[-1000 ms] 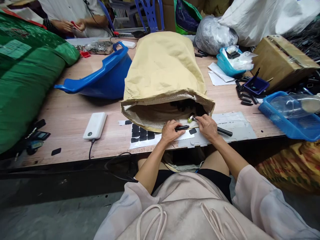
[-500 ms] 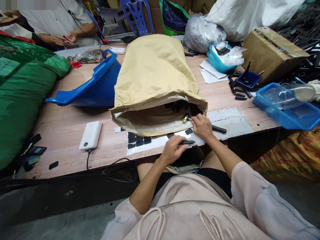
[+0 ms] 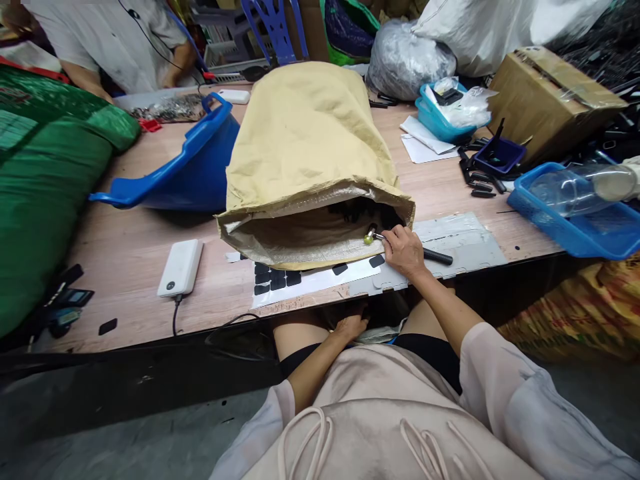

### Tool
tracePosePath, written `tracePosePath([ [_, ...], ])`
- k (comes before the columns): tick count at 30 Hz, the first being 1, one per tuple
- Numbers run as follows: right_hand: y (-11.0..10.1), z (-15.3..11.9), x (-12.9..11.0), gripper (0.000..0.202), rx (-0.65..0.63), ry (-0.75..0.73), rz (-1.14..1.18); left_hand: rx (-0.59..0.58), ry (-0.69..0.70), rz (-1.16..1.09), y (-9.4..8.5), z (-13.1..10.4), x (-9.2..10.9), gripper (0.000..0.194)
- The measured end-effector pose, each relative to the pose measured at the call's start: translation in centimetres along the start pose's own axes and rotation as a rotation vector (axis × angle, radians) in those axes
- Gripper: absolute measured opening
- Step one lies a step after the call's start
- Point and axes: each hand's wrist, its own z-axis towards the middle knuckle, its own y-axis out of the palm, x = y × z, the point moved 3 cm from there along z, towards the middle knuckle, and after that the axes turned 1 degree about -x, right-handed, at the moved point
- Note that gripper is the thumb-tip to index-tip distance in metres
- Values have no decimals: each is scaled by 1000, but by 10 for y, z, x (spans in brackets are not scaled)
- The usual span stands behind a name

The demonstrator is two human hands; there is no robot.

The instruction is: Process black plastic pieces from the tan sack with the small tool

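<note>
My right hand is closed around a small hammer; its yellow-tipped head lies at the lip of a big tan sack, and the black handle sticks out to the right. Dark pieces lie inside the sack's open mouth. My left hand is down over my lap, below the table edge, with its fingertips in shadow, so what it holds is hidden. Between the sack and the table edge lies a white sheet bearing several black rounded-square pads. A grey board extends under the right forearm side.
On the left are a white power bank with a cable, a blue basin and a green sack. To the right stand a blue tray holding a plastic bottle and a cardboard box. A co-worker sits across the table.
My left hand has dropped from the table's front edge to my lap, and the black piece it held is out of sight. My right hand stays on the hammer. The co-worker's hands have separated.
</note>
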Motion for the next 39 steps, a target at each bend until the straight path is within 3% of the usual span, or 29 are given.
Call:
tracePosePath([
  [2,0,0,0,27,-1,0,3,-54,79,54,-9,-13,10,48],
  [4,0,0,0,27,-8,2,4,-122,290,58,-26,-32,29,37],
  [6,0,0,-1,27,-18,7,0,-193,548,-48,-53,-51,55,26],
  [8,0,0,-1,27,-29,17,-7,-190,711,-249,-89,-59,79,27],
  [9,-1,0,-2,27,-33,23,-10,-99,738,-344,-110,-55,89,29],
  [10,-1,1,-2,27,-36,27,-12,71,729,-422,-132,-47,96,29],
  [13,-2,1,-3,27,-41,29,-5,707,507,-499,-189,-9,103,20],
  [14,-3,1,-3,26,-42,27,-3,819,385,-484,-200,6,102,17],
  [16,-3,1,-3,26,-43,26,-2,907,174,-437,-214,34,98,18],
  [18,-3,1,-3,25,-41,27,0,909,96,-377,-218,54,96,21],
  [22,-2,1,-3,25,-23,19,14,931,149,-255,-219,66,95,24],
  [27,-3,1,-2,26,-23,14,18,882,111,-264,-222,43,80,25],
  [31,-2,1,-2,27,-24,22,16,875,362,-260,-211,9,53,21],
  [34,-1,1,-1,27,-3,18,21,761,525,-222,-194,-4,34,17],
  [36,-1,1,-1,27,5,15,27,691,559,-205,-184,-5,26,17],
  [39,-1,1,-1,26,4,16,24,689,533,-189,-177,0,25,17],
])
